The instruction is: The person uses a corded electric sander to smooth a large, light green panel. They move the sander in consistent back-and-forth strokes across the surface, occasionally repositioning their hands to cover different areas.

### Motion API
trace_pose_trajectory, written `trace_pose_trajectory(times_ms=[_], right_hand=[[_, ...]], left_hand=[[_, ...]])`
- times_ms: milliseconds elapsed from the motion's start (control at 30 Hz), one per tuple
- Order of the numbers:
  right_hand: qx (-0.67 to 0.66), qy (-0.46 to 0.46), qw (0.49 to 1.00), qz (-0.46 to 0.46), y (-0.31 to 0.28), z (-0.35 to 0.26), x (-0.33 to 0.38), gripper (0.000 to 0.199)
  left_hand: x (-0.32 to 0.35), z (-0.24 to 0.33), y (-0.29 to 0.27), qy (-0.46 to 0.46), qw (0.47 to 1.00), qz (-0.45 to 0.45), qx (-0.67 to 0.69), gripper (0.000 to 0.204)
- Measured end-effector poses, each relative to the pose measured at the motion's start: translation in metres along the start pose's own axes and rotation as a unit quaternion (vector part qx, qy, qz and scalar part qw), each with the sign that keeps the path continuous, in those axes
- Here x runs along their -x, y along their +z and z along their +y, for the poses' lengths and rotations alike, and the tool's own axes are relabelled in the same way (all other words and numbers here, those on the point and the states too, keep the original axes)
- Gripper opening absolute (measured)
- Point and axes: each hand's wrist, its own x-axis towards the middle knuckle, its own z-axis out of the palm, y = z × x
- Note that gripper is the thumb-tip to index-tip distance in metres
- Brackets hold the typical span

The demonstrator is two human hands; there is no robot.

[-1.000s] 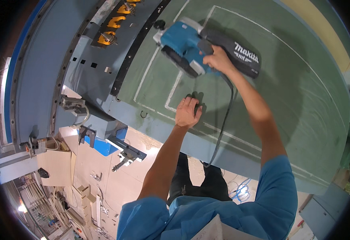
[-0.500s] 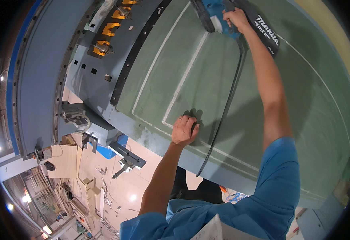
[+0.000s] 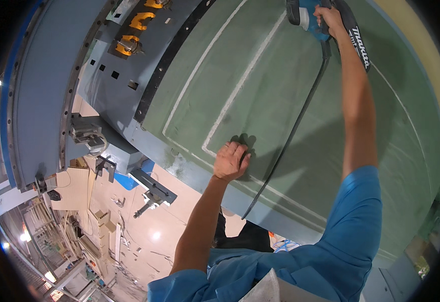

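Observation:
Gripped in my right hand at the far side is a blue power sander with black grips and a long black dust bag. The sander rests on a wide green work surface and is cut off by the top of the view. Its black cord trails back across the surface and over the near edge. Nearer to me, my left hand leans on the surface by a pale line, fingers loosely bent, thumb apart, nothing visible in it.
A machine beam stands at the left, beside yellow tool holders in a row. A metal bracket juts out below the near edge. Wood offcuts and scraps lie on the floor.
My right hand has moved the sander to the right and slightly away, with the cord shifting along. My left hand stays at about the same place on the surface.

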Motion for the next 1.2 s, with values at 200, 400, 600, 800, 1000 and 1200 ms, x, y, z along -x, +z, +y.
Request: trace_pose_trajectory(times_ms=[200, 400, 600, 800, 1000, 1200], right_hand=[[0.040, 0.013, 0.996, -0.077, -0.015, -0.022, 0.047, 0.030], [0.047, 0.040, 0.986, -0.158, 0.002, -0.029, 0.084, 0.033], [0.074, 0.003, 0.967, -0.243, 0.029, -0.034, 0.124, 0.032], [0.109, 0.028, 0.961, -0.253, 0.052, -0.029, 0.151, 0.033], [0.084, 0.001, 0.970, -0.227, 0.055, -0.024, 0.159, 0.033], [0.067, 0.004, 0.987, -0.149, 0.039, -0.020, 0.131, 0.039]], left_hand=[[0.000, 0.002, -0.002, -0.010, 1.000, -0.006, -0.001, 0.024], [-0.001, 0.002, -0.002, -0.016, 1.000, -0.015, -0.002, 0.022], [0.000, 0.004, -0.002, -0.010, 0.999, -0.005, -0.040, 0.024], [-0.001, 0.006, -0.001, -0.003, 0.997, -0.002, -0.075, 0.025], [0.000, 0.006, 0.000, 0.003, 0.996, 0.003, -0.085, 0.025], [-0.001, 0.007, -0.001, -0.004, 0.996, -0.003, -0.093, 0.023]])
